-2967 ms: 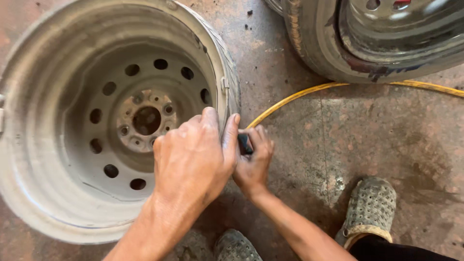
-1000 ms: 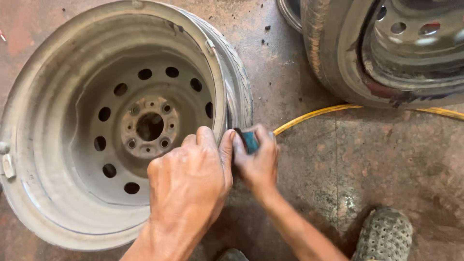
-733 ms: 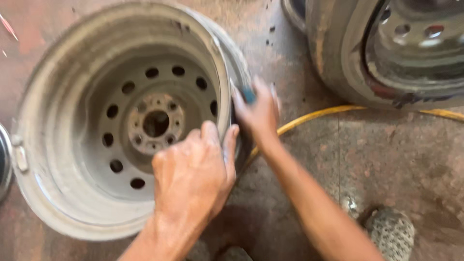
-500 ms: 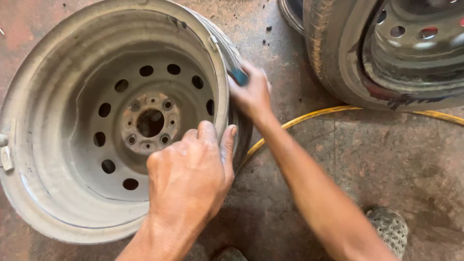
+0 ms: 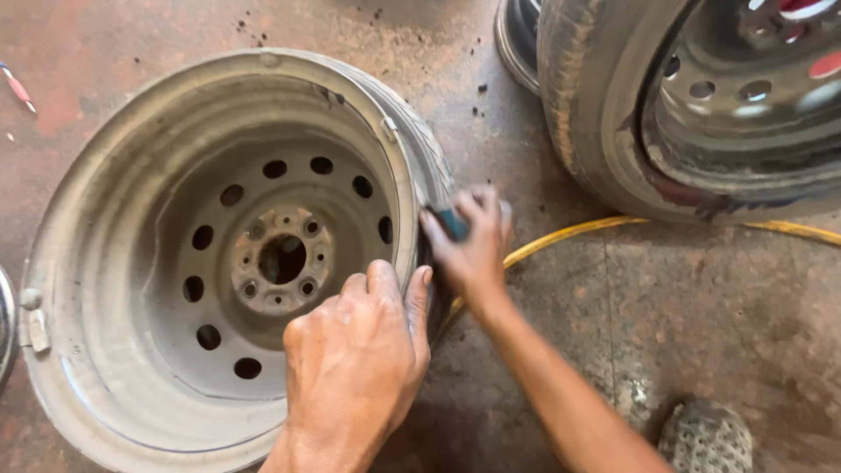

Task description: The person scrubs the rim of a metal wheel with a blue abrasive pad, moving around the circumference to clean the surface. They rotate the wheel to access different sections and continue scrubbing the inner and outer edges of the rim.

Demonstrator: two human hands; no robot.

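Left hand is laid flat on the steel rim, fingers pressed together over its edge. Just right, a teal pad is pinched in right hand fingers against the rim's outer side. Beyond: yellow hose, tyred wheel.
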